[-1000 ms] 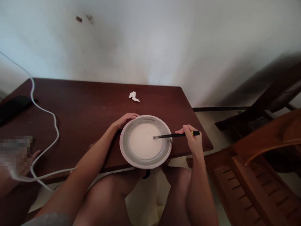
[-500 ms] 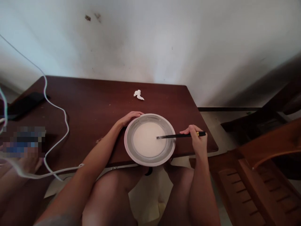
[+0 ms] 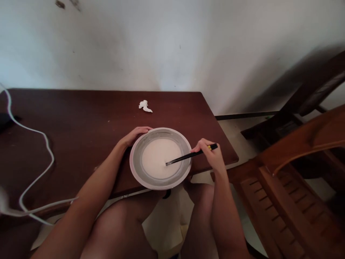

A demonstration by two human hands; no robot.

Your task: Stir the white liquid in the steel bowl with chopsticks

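A round bowl (image 3: 134, 169) with a white rim holds a pale white liquid (image 3: 157, 156) and stands at the near edge of a dark wooden table (image 3: 88, 122). My left hand (image 3: 134, 135) curls around the bowl's far left rim and steadies it. My right hand (image 3: 208, 153) is closed on black chopsticks (image 3: 188, 156) with a yellow band near the top. The chopstick tips dip into the liquid right of the bowl's middle.
A crumpled white tissue (image 3: 145, 106) lies on the table behind the bowl. A white cable (image 3: 40, 172) snakes over the table's left side. Wooden chairs (image 3: 291, 172) stand to the right. A white wall (image 3: 172, 46) backs the table. My bare knees sit below the table edge.
My right hand has tilted the chopsticks, and their tips have moved left and nearer in the liquid. The camera view has shifted, so the pixelated object at left is out of frame.
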